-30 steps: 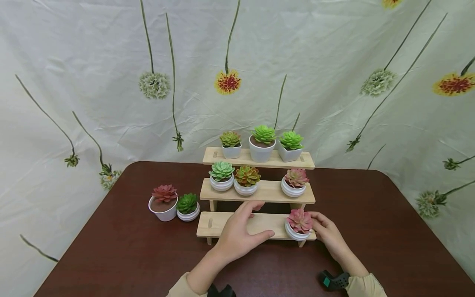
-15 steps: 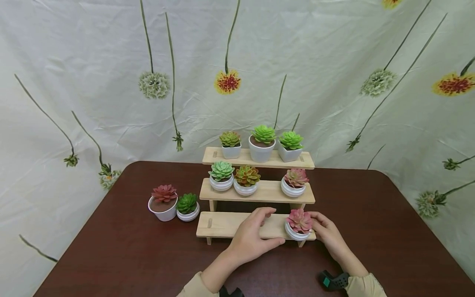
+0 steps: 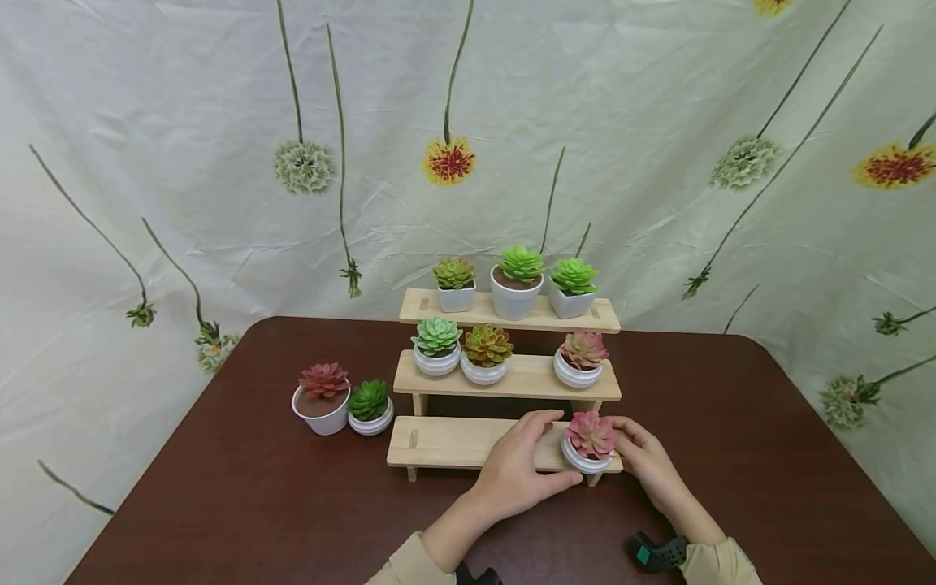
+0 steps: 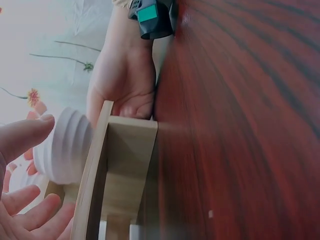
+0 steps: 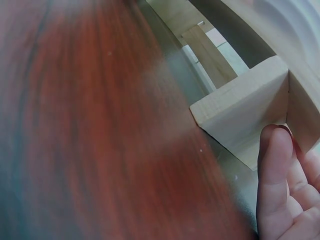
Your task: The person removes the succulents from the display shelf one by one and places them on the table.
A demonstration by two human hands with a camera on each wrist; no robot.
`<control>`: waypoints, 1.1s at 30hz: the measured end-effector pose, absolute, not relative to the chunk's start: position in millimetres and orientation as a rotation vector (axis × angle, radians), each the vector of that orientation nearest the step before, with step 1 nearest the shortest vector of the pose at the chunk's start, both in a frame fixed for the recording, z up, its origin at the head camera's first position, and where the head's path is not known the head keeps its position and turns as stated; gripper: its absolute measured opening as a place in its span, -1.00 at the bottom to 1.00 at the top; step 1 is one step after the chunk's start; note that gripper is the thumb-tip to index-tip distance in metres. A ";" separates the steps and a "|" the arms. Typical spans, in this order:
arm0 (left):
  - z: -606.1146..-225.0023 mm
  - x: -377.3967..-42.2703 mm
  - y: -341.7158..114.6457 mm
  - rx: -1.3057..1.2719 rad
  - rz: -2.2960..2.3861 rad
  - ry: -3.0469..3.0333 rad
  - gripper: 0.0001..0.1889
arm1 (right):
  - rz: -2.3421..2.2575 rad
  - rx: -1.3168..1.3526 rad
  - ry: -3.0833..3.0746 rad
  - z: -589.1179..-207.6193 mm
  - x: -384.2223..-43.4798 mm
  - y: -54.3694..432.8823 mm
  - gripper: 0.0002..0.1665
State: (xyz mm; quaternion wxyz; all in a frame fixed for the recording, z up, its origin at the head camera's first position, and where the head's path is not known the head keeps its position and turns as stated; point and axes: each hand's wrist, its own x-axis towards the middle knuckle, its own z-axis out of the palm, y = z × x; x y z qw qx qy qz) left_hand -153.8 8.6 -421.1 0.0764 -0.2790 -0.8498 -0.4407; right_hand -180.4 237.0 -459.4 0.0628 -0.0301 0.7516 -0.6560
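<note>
A pink succulent in a ribbed white pot point(image 3: 587, 444) sits at the right end of the bottom step of a three-tier wooden plant stand point(image 3: 446, 443). My left hand point(image 3: 521, 467) reaches over that step with thumb and fingers spread on the pot's left side. In the left wrist view its thumb overlaps the white pot point(image 4: 65, 145), and the other fingers lie apart below. My right hand point(image 3: 651, 463) grips the stand's right end, fingers beside the pot. The right wrist view shows its thumb point(image 5: 276, 155) against the wood, under the shelf board.
Green succulents point(image 3: 517, 288) line the top step. The middle step bears a pale green one point(image 3: 436, 345), an orange-green one point(image 3: 486, 353) and a pink one point(image 3: 581, 357). Left of the stand, a red succulent point(image 3: 323, 398) and a dark green one point(image 3: 370, 406) stand on the table point(image 3: 219, 487).
My left hand has slid to the right along the bottom step, up to the pink succulent's pot. The right hand and all the pots have stayed in place.
</note>
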 end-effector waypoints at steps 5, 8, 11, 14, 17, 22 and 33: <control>-423.0 -155.3 18.2 -0.851 -1.255 -2.547 -0.24 | -1.996 -0.087 2.252 -460.2 -180.7 237.6 -0.65; -423.6 -156.1 22.8 -0.855 -1.239 -2.537 -0.23 | -1.990 -0.114 2.248 -460.9 -181.0 238.3 -0.64; -423.8 -156.4 26.7 -0.842 -1.245 -2.529 -0.20 | -1.989 -0.117 2.244 -460.8 -181.0 238.6 -0.64; -424.0 -156.8 30.3 -0.822 -1.270 -2.529 -0.18 | -1.989 -0.096 2.245 -460.9 -180.9 238.4 -0.65; -424.2 -157.4 33.8 -0.805 -1.325 -2.528 -0.17 | -1.985 -0.100 2.251 -461.5 -180.9 238.6 -0.65; -424.3 -157.3 37.4 -0.770 -1.403 -2.518 -0.18 | -1.992 -0.107 2.244 -461.3 -180.6 239.1 -0.69; -420.9 -158.5 32.1 -0.738 -1.420 -2.410 -0.34 | -1.986 -0.102 2.232 -458.9 -179.6 237.5 -0.65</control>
